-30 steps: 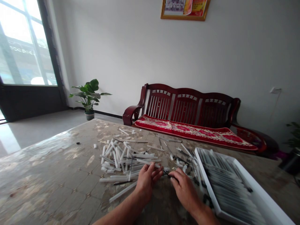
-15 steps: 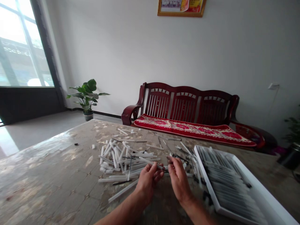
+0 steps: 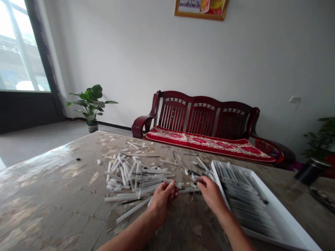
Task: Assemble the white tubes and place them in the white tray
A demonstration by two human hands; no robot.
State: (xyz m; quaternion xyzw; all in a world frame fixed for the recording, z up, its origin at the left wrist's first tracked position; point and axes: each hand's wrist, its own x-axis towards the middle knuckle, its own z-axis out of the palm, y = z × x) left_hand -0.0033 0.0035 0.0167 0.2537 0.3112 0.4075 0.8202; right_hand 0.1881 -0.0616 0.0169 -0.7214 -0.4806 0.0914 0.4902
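Observation:
A translucent white tube (image 3: 167,180) shows at the thumb and fingertips of my left hand (image 3: 161,200), which is closed in a pinch around it. To the left spreads a pile of white plastic tubes (image 3: 125,172), with a few thin black rods among them. My right hand (image 3: 210,191) is over small black and white parts (image 3: 195,174) near the box's left wall. Its thumb and fingers are pressed together; what they hold, if anything, is too small to make out. The white box (image 3: 286,209), right of this hand, contains rows of dark-cored clear tubes (image 3: 243,195).
The patterned table (image 3: 65,202) carries a black cylindrical container (image 3: 311,170) at its right end. Beyond the table stands a dark red wooden bench (image 3: 204,115) with a red cushion (image 3: 209,142). A potted plant (image 3: 91,101) is at the left.
My right hand has moved right, away from my left hand, toward the box and the small parts. My left hand stays near the pile. The view has shifted slightly right.

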